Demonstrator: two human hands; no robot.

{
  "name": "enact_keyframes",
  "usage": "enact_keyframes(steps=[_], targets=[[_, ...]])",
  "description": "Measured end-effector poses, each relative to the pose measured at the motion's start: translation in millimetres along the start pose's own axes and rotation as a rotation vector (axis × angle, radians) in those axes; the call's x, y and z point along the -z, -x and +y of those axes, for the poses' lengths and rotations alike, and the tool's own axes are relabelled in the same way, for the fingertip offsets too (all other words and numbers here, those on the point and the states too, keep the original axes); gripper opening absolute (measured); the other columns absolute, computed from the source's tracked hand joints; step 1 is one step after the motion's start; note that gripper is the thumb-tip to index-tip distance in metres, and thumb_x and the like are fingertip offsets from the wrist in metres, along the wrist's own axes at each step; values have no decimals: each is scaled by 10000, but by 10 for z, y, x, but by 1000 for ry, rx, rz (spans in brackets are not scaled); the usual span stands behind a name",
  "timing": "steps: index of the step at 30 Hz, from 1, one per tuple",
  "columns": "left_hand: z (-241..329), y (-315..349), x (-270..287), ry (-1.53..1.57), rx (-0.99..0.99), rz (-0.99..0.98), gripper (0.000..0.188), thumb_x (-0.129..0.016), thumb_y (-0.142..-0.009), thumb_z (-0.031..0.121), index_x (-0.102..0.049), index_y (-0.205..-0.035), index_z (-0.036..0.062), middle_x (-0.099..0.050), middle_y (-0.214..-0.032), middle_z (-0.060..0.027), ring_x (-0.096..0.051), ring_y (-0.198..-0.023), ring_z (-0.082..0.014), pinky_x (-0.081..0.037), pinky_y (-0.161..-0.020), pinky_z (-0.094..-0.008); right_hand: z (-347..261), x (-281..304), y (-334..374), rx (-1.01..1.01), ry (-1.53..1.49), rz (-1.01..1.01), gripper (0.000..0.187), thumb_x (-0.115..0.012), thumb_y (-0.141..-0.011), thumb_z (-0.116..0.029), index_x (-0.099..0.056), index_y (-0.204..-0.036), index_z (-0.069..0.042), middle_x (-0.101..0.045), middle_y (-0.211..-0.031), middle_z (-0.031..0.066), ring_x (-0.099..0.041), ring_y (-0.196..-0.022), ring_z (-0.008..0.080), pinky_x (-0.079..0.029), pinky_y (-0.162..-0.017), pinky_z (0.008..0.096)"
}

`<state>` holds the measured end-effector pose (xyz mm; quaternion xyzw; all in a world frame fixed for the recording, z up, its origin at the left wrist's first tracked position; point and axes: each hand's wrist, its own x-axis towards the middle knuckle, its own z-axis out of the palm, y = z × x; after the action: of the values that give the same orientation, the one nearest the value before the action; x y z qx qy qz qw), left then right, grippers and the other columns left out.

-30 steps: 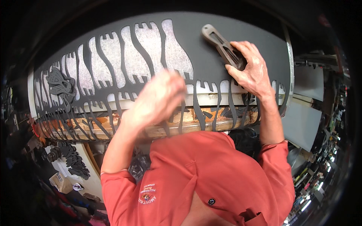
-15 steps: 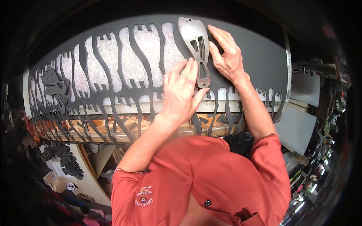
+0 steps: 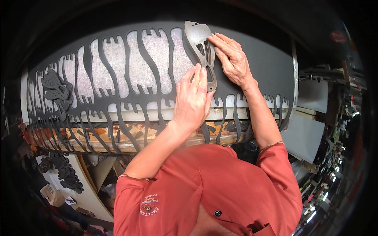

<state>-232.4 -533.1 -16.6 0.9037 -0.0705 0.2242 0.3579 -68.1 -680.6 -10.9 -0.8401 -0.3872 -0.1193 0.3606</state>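
Observation:
A grey metal cutting die (image 3: 198, 33), sole-shaped with cut-out openings, stands upright along its length on a black sheet (image 3: 271, 63), beside the last cut-out gap. My left hand (image 3: 192, 96) is closed about its narrow near end, fingers on the left side and thumb by the tip. Against the die's right edge lies my right hand (image 3: 235, 63), fingers stretched out and fingertips touching its wider upper part. Left of the die, a row of sole-shaped holes in the sheet shows a pale, scuffed surface (image 3: 155, 59) underneath.
Several black cut pieces (image 3: 57, 88) lie piled on the sheet's left part. Its slotted near edge hangs over a wooden front board (image 3: 157, 135) strewn with black scraps. More black pieces (image 3: 69, 173) sit on a lower shelf at left. Grey panels (image 3: 305, 135) stand at right.
The die's far end has shifted slightly left and nearer. My right hand has come in from beside the die, and its fingertips now touch it. My left hand stays at the narrow end.

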Motion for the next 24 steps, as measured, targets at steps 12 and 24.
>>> enact_keyframes(steps=[12,24], targets=[[73,1035,964,275,35,-91,224,-756,-897,-91,-711,-1086,21,-755,-850,-93,-687,-733,-256,-540,-646,-348,-783,65,841,-42,3,173,547,-865,-851,-226,-698,-1304,32,-739,-1222,237,-685,-1193,400,-520,-1071,478],[-79,1249,719,-70,-78,9,198,-777,-904,-51,-670,-1040,46,-675,-799,-119,-625,-681,-315,-509,-618,-416,-846,407,620,-298,-325,448,175,-695,-1044,-105,-727,-1165,16,-738,-1021,74,-697,-942,126,-556,-864,255]])
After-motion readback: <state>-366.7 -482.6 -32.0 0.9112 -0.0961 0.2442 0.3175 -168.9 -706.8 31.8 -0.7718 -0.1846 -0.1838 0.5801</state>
